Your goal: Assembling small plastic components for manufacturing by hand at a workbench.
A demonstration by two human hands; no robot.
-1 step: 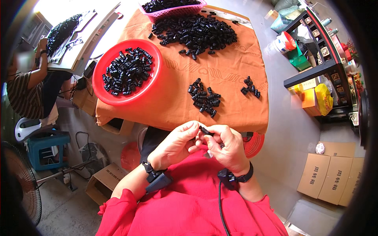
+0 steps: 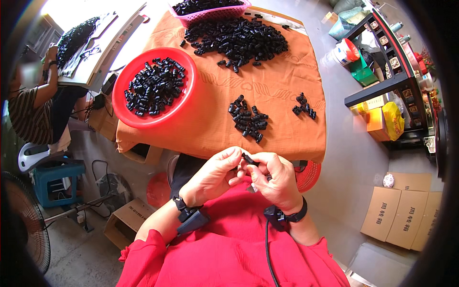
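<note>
In front of my red top, my left hand (image 2: 214,176) and my right hand (image 2: 279,184) meet at the table's near edge. Between their fingertips is a small black cylindrical plastic part (image 2: 249,159); both hands are closed on it. Fingers cover much of the part. Something dark also shows under my right fingers, too hidden to name. Just beyond my hands lies a small pile of similar black parts (image 2: 248,120), with a smaller group (image 2: 304,107) to its right. A red basin (image 2: 190,98) at the left holds many such parts.
An orange cloth (image 2: 210,138) covers the table. At its far side lie a large heap of black parts (image 2: 239,40) and a pink basket (image 2: 210,18). Another person (image 2: 33,107) sits far left. A fan (image 2: 28,225), blue stool (image 2: 60,184), cartons (image 2: 397,215) and black shelf (image 2: 382,91) surround the table.
</note>
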